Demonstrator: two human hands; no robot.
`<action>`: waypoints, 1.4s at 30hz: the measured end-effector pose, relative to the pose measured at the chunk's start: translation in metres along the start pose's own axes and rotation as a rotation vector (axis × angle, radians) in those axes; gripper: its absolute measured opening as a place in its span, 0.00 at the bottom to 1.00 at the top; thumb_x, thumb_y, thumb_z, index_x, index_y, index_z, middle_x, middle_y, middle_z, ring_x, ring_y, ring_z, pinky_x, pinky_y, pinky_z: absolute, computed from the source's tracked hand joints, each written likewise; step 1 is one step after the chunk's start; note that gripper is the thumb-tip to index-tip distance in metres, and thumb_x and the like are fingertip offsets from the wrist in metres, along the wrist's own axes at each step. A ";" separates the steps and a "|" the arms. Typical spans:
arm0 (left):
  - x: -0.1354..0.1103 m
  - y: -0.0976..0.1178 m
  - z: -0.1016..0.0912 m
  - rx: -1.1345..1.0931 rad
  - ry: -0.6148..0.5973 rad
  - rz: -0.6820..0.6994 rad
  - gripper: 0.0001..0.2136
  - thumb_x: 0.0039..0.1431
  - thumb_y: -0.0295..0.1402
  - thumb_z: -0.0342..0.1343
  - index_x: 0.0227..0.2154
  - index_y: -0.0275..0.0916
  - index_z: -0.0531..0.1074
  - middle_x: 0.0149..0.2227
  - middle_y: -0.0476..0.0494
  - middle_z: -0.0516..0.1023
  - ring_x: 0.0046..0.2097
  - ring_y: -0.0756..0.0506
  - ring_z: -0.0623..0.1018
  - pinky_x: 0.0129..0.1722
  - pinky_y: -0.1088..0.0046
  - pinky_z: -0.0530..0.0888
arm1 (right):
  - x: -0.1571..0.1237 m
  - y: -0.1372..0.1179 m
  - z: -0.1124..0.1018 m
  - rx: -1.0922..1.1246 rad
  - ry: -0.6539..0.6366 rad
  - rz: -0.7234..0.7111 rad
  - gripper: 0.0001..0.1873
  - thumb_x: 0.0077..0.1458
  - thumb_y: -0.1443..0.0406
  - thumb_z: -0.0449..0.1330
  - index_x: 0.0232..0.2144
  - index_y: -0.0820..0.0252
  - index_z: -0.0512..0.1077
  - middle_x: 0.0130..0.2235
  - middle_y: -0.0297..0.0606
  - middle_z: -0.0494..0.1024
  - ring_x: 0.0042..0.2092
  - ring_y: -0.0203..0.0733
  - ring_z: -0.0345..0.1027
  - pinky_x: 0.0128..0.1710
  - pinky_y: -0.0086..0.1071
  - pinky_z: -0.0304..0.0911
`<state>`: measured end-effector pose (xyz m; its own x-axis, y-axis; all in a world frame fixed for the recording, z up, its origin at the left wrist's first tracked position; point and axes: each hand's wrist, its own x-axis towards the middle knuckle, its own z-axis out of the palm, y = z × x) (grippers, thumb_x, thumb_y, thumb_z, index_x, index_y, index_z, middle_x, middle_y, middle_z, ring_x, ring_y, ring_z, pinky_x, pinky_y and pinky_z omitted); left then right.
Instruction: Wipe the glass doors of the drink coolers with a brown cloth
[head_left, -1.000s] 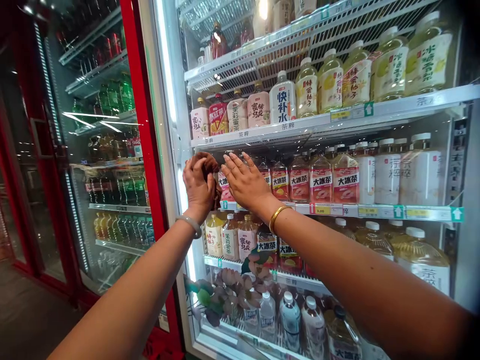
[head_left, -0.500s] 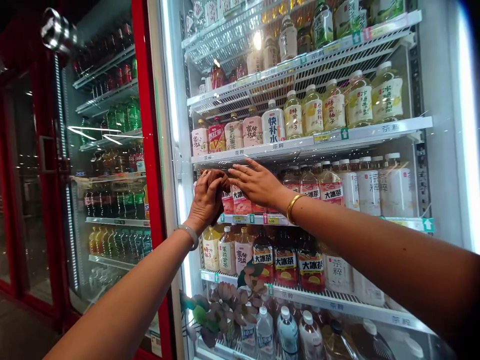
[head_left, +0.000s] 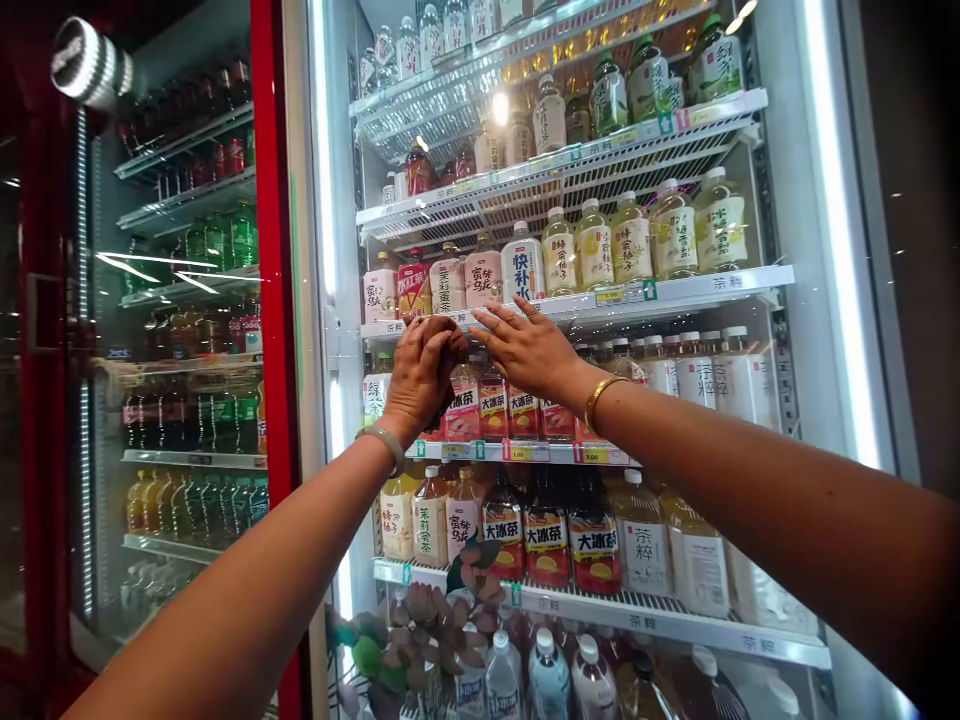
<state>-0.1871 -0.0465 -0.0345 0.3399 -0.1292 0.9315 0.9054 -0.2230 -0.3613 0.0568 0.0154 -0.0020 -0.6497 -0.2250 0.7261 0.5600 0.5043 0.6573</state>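
Note:
My left hand [head_left: 421,372], with a pale bangle at its wrist, is closed around a bunched dark brown cloth [head_left: 452,352], most of it hidden by my fingers. It is up against the glass front of a lit drinks fridge. Just to its right, my right hand [head_left: 525,345] is open, its fingers spread and flat towards the glass, with a gold bangle on the wrist. Whether each palm actually touches the glass, I cannot tell. Behind the hands are a shelf edge [head_left: 667,287] and several red-labelled tea bottles [head_left: 493,405].
More shelves of bottles [head_left: 559,250] stand behind the glass. A red frame [head_left: 274,250] divides this fridge from another drinks fridge [head_left: 191,459] at left. Reddish-brown leaves [head_left: 431,625] show low in front; I cannot tell whether they are a reflection.
The view has shifted, moving the shelves leftward and slightly down. Both hands are a little higher against the shelves, now overlapping the shelf edge. The cloth remains in my left hand.

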 end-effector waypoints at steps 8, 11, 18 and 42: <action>0.049 0.041 0.028 -0.067 -0.014 0.101 0.17 0.72 0.29 0.49 0.60 0.46 0.67 0.69 0.39 0.68 0.74 0.40 0.61 0.75 0.45 0.61 | -0.022 0.039 -0.014 -0.015 0.047 -0.024 0.24 0.70 0.59 0.51 0.63 0.60 0.69 0.73 0.44 0.62 0.74 0.50 0.54 0.77 0.56 0.37; 0.055 0.059 0.037 -0.070 -0.006 0.144 0.18 0.71 0.28 0.50 0.61 0.46 0.66 0.69 0.40 0.67 0.74 0.40 0.62 0.75 0.50 0.61 | -0.032 0.044 -0.018 -0.011 0.068 -0.005 0.23 0.70 0.59 0.51 0.61 0.62 0.71 0.73 0.45 0.62 0.74 0.51 0.54 0.77 0.57 0.38; 0.046 0.073 0.045 -0.028 0.133 -0.091 0.17 0.68 0.33 0.54 0.58 0.47 0.69 0.66 0.41 0.71 0.70 0.37 0.66 0.72 0.45 0.62 | -0.040 0.038 -0.024 0.048 0.056 0.072 0.27 0.71 0.61 0.47 0.68 0.59 0.65 0.74 0.43 0.60 0.75 0.52 0.51 0.77 0.59 0.40; 0.058 0.068 0.047 0.015 0.039 -0.016 0.12 0.67 0.40 0.57 0.51 0.47 0.71 0.60 0.40 0.75 0.63 0.35 0.71 0.67 0.48 0.67 | -0.033 0.040 -0.026 0.094 0.020 0.245 0.32 0.66 0.65 0.46 0.70 0.65 0.59 0.75 0.42 0.55 0.77 0.50 0.46 0.80 0.53 0.36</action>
<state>-0.0944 -0.0234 -0.0033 0.3156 -0.1637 0.9347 0.9143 -0.2110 -0.3457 0.1145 0.0215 0.0055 -0.4902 -0.1026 0.8656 0.6486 0.6205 0.4408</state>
